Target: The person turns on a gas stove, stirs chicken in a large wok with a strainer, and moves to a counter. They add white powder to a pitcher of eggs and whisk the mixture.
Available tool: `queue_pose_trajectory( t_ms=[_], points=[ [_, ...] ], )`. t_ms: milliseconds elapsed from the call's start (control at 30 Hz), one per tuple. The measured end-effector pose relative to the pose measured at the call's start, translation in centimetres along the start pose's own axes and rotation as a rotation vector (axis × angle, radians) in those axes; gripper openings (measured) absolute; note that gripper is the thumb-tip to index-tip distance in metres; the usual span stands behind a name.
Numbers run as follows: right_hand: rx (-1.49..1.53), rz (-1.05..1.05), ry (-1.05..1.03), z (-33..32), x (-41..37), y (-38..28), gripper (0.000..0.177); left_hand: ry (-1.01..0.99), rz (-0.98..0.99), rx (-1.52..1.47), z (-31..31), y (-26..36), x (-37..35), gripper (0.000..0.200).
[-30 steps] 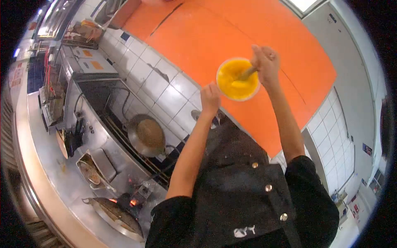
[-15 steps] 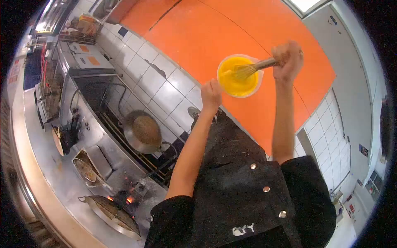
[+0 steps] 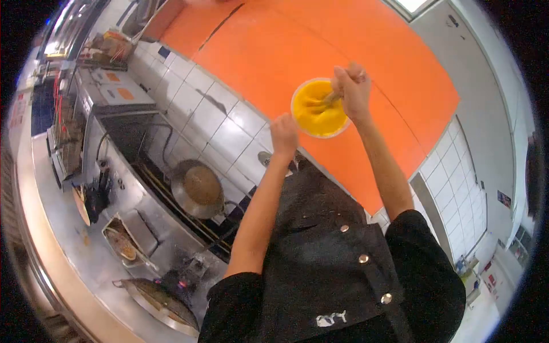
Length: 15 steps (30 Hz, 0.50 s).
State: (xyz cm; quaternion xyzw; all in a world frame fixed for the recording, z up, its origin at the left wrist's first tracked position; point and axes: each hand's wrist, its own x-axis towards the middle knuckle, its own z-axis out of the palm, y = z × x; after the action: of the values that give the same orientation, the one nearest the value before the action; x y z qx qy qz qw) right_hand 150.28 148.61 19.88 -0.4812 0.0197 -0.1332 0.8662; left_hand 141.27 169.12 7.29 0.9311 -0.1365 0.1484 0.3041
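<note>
A round white-rimmed container point(image 3: 321, 108) of thick yellow mixture stands on the orange surface point(image 3: 274, 57). My left hand point(image 3: 284, 136) is closed at the container's left rim, its fingers curled over the edge. Above the container's right side, my right hand point(image 3: 353, 92) is wrapped round the handle of a whisk point(image 3: 330, 99). The whisk's wires dip into the yellow mixture, and my fist hides most of its handle.
At the left, a steel stove holds a pan point(image 3: 197, 188) with brown contents. A second wok point(image 3: 157, 303) sits lower, near a burner. Beside them is a rectangular metal tray point(image 3: 140, 231). White tiled floor point(image 3: 211, 123) lies between stove and orange surface.
My right hand has moved left with the whisk, which now stands steeper in the mixture. The container appears slightly farther left, and the view has shifted a little.
</note>
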Motion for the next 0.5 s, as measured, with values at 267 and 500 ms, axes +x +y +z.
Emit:
queue_pose_trajectory(
  t_ms=[267, 500],
  points=[
    [-0.28, 0.093, -0.027, 0.4, 1.9, -0.4, 0.032, 0.115, -0.004, -0.032, 0.2, 0.1, 2.3, 0.011],
    [-0.102, -0.067, 0.083, 0.8, 1.4, -1.2, 0.033, 0.255, -0.06, -0.076, -1.2, 2.3, 2.9, 0.034]
  ],
)
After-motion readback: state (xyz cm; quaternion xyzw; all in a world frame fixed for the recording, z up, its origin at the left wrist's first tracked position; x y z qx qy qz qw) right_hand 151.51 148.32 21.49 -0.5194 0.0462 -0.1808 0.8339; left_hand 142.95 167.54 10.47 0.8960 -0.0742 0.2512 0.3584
